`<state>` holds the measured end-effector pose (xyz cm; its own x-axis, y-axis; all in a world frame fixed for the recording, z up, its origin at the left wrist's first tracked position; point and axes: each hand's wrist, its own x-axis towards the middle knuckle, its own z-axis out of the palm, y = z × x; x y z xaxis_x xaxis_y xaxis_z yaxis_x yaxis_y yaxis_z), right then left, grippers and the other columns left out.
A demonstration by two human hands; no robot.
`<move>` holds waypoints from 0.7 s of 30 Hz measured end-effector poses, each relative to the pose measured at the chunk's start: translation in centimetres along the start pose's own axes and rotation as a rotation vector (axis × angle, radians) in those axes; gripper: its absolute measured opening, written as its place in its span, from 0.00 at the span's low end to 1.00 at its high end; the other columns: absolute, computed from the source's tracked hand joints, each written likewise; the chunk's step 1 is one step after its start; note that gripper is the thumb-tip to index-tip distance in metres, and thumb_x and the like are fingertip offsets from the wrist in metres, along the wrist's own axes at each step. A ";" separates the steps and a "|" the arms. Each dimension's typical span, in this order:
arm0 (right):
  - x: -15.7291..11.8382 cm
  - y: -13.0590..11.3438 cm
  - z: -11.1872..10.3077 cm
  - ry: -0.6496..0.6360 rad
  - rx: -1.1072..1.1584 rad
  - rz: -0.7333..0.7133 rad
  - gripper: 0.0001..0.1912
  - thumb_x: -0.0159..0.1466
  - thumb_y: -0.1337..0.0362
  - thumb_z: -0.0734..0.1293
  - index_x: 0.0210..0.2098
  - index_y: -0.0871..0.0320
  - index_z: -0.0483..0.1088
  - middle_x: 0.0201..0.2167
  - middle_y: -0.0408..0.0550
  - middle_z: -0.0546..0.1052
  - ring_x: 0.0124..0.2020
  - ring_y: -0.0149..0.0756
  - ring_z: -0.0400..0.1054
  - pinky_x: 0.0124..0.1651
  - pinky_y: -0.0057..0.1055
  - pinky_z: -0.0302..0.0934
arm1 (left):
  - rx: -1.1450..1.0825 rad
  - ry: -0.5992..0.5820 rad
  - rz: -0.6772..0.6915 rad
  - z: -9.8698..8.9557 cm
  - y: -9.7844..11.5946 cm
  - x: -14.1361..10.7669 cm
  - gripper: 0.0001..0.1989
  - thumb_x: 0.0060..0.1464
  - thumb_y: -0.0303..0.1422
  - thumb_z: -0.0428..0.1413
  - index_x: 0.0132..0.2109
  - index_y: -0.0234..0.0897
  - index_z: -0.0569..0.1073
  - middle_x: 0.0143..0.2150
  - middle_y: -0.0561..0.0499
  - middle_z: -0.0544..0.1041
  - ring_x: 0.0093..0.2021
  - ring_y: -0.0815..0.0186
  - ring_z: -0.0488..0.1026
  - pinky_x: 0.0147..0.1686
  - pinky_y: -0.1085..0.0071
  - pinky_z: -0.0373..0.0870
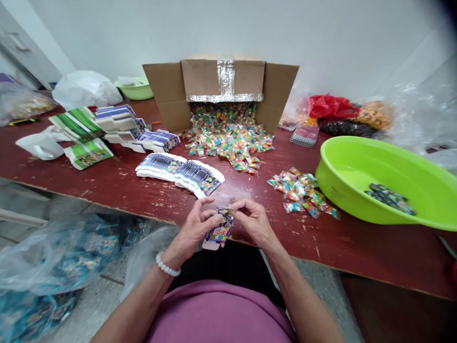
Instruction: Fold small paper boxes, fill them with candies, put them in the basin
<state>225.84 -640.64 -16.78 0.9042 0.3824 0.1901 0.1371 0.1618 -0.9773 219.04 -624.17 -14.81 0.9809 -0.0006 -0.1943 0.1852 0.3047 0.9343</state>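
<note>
My left hand [202,224] is closed on a small printed carton [220,231], dark blue with colourful pictures, held at the table's front edge. White flaps stick out at the carton's lower end. The fingers of my right hand [252,216] pinch its upper end, at the top flap. Just beyond my hands lies a fanned row of flat printed cartons [178,171]. To the right of my right hand is a small heap of wrapped candies [302,190] in clear, colourful packets.
An open cardboard box [164,90] spills a large pile of wrapped candies [228,138] onto the red table [117,186]. A green basin [332,190] holds several dark packets. Bundled cartons [159,140] and a white cup [41,145] stand left; plastic bags [82,252] lie on the floor.
</note>
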 end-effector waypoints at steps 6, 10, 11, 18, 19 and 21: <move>-0.3 -0.7 0.3 -0.121 -0.144 0.013 0.11 0.64 0.56 0.67 0.33 0.56 0.75 0.37 0.48 0.79 0.30 0.34 0.71 0.33 0.32 0.66 | -0.082 -0.040 -0.222 1.0 -0.3 -0.1 0.24 0.60 0.51 0.51 0.53 0.36 0.69 0.33 0.46 0.77 0.22 0.67 0.74 0.21 0.72 0.70; 0.2 -1.5 0.4 -0.160 -0.012 0.148 0.09 0.60 0.57 0.70 0.33 0.57 0.73 0.40 0.48 0.80 0.27 0.33 0.72 0.26 0.29 0.67 | -0.005 0.061 -0.235 1.5 -0.3 0.2 0.28 0.58 0.56 0.49 0.45 0.33 0.73 0.29 0.47 0.77 0.20 0.68 0.72 0.19 0.74 0.68; 0.4 -1.5 0.4 -0.156 -0.030 0.143 0.08 0.59 0.58 0.70 0.33 0.57 0.74 0.38 0.47 0.81 0.28 0.34 0.72 0.28 0.29 0.67 | 0.026 0.076 -0.231 1.6 -0.3 0.2 0.30 0.57 0.58 0.49 0.42 0.32 0.74 0.29 0.46 0.77 0.19 0.69 0.71 0.18 0.75 0.68; 0.3 -0.4 0.4 -0.058 -0.081 0.083 0.07 0.58 0.62 0.70 0.32 0.60 0.77 0.29 0.46 0.80 0.29 0.32 0.73 0.33 0.26 0.67 | 0.130 0.073 -0.195 1.1 -0.8 0.6 0.33 0.53 0.62 0.50 0.37 0.31 0.74 0.26 0.46 0.77 0.18 0.67 0.71 0.17 0.73 0.68; 0.2 -0.2 0.5 -0.047 -0.082 0.074 0.07 0.58 0.62 0.70 0.33 0.60 0.77 0.29 0.46 0.80 0.28 0.32 0.73 0.32 0.26 0.67 | 0.138 0.067 -0.184 1.0 -0.8 0.6 0.33 0.53 0.62 0.50 0.37 0.31 0.74 0.26 0.46 0.77 0.18 0.67 0.71 0.18 0.72 0.68; 0.0 0.1 0.7 -0.037 -0.086 0.067 0.07 0.58 0.62 0.70 0.33 0.59 0.77 0.27 0.45 0.80 0.27 0.32 0.72 0.30 0.26 0.66 | 0.150 0.050 -0.173 0.8 -0.9 0.7 0.33 0.53 0.61 0.51 0.38 0.30 0.74 0.27 0.45 0.77 0.19 0.67 0.71 0.18 0.72 0.69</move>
<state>225.56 -639.98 -16.83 0.8972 0.4232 0.1259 0.1126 0.0566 -0.9920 219.65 -625.19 -15.58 0.9304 0.0079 -0.3664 0.3606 0.1590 0.9191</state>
